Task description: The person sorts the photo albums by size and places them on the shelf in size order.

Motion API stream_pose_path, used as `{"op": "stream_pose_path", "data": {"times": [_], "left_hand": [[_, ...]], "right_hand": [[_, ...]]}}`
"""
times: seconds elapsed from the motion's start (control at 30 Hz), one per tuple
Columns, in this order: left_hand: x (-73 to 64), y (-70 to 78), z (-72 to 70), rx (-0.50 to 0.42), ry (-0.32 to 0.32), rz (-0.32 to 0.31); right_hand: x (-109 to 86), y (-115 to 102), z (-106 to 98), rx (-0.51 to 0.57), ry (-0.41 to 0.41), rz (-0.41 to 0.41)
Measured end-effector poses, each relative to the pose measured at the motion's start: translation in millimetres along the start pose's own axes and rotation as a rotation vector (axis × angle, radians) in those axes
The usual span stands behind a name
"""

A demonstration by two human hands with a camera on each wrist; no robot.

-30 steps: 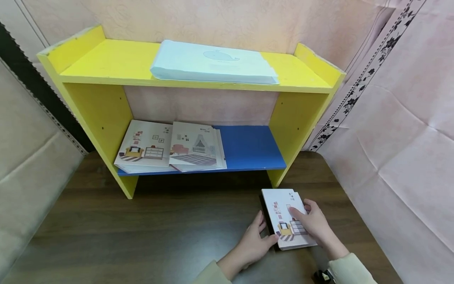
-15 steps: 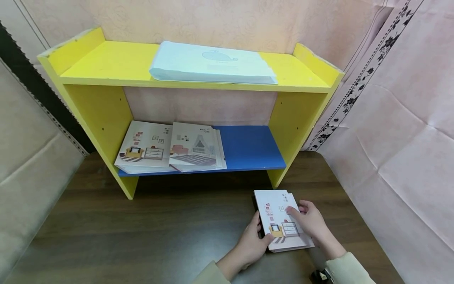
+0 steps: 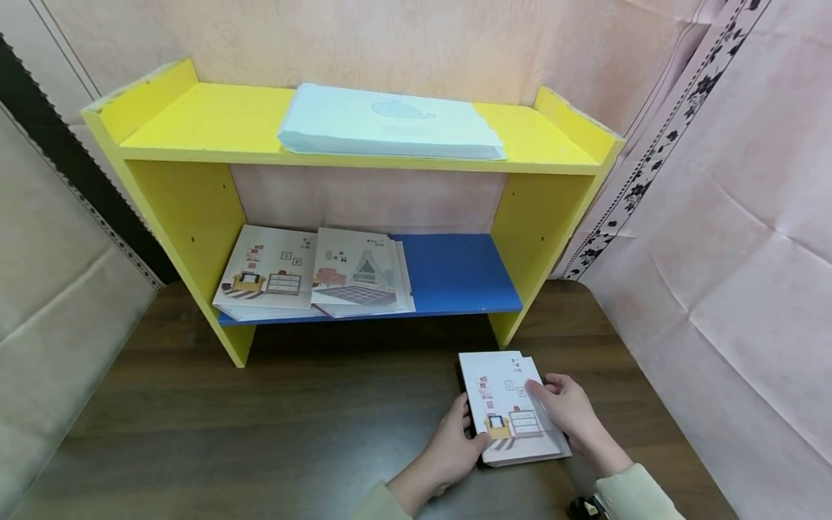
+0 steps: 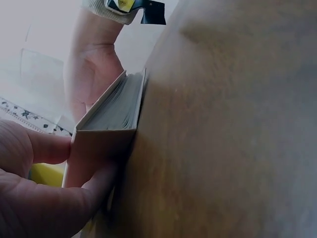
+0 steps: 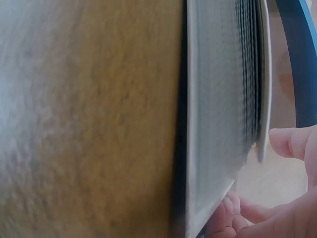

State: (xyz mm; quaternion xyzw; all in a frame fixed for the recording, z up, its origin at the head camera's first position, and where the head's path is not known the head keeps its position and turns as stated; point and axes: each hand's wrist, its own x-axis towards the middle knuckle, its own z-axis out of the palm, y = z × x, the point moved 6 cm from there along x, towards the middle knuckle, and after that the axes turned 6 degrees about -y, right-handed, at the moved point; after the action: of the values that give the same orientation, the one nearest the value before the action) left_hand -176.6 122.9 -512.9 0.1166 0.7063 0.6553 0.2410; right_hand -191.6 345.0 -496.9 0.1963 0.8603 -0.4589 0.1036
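Note:
A thick white hardcover book [image 3: 510, 404] with furniture drawings on its cover lies at the table's front right. My left hand [image 3: 445, 448] holds its spine side, thumb at the near left corner. In the left wrist view, the left fingers [image 4: 101, 183] lie against the spine, and the near page edges show slightly fanned. On the other side my right hand [image 3: 572, 415] grips the book, thumb on the cover. The right wrist view shows the right thumb [image 5: 287, 143] at the cover's edge and the other fingers curled by the lower corner.
Beyond the book stands a yellow shelf unit [image 3: 188, 217]. On its blue lower board [image 3: 455, 274] lie two book piles, a left pile [image 3: 266, 271] and a right pile [image 3: 357, 271]. A pale blue whale-printed packet [image 3: 393, 123] rests on top. Patterned cloth [image 3: 734, 289] hangs at the right.
The book has slid left and slightly nearer, with both hands moving along with it. The shelf unit sits a little lower in view as the head camera shifts.

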Motion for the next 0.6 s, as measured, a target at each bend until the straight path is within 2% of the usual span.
{"op": "stream_pose_path", "data": {"times": [0.17, 0.33, 0.47, 0.6], "left_hand": [[0.1, 0.2, -10.0, -0.030, 0.001, -0.031], [-1.5, 3.8, -19.4, -0.134, -0.006, -0.073], [-3.2, 6.4, -24.3, -0.224, -0.020, -0.065], [-7.4, 10.6, -28.6, -0.242, -0.032, -0.046]], "right_hand": [[-2.5, -6, 4, 0.009, 0.006, -0.006], [-4.7, -10, 10, 0.064, -0.021, -0.023], [-8.2, -19, 15, 0.112, -0.062, -0.039], [-12.2, -30, 20, 0.204, -0.105, -0.061]]}}
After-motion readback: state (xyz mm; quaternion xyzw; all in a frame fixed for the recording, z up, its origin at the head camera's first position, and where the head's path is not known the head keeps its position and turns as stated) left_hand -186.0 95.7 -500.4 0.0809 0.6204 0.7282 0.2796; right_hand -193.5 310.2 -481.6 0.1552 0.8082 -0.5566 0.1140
